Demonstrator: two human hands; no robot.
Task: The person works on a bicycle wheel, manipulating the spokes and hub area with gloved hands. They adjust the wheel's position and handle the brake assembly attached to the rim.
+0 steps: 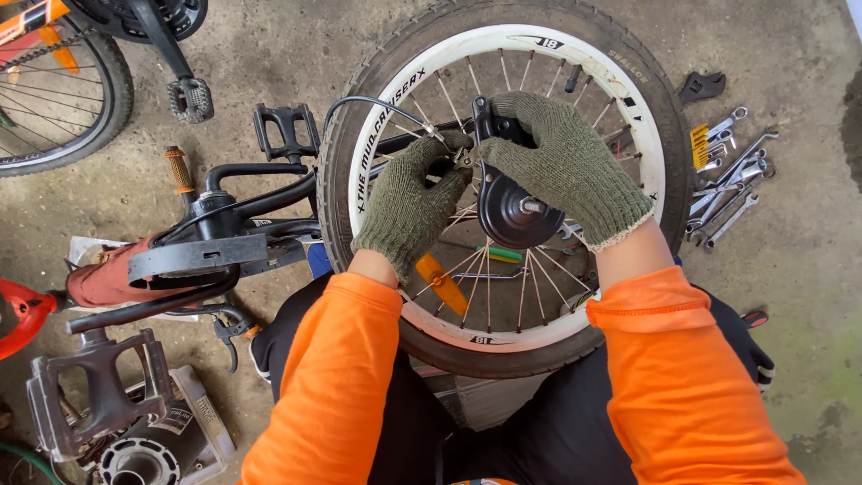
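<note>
Bicycle wheel (503, 54), small, with a black tyre and a white rim bearing dark lettering, stands upright in the middle of the view, resting against the person's lap on the concrete floor (287, 54). At its centre sits a black round hub brake drum (512, 211) with a silver axle end poking out. An orange reflector (440, 283) is clipped among the lower spokes, and a green-handled tool (499, 255) lies behind them.

Both hands wear knitted olive-green gloves, with orange sleeves behind them. The left hand (409, 207) reaches up from below, wrist bent, its fingers pinched closed on a small metal fitting where a grey brake cable (377, 103) ends, just left of the drum. The right hand (561, 166) arches over the top of the drum, fingers curled down and gripping the black brake arm at the drum's upper edge.

To the right of the wheel, a cluster of silver spanners (732, 184) lies on the floor, with a small yellow rectangular tag (699, 146) beside them. To the left lies a black bicycle frame (242, 211) with a black pedal (285, 130). At the lower left a large grey pedal (94, 395) sits on a pale flat package (202, 413) with a dark label.
</note>
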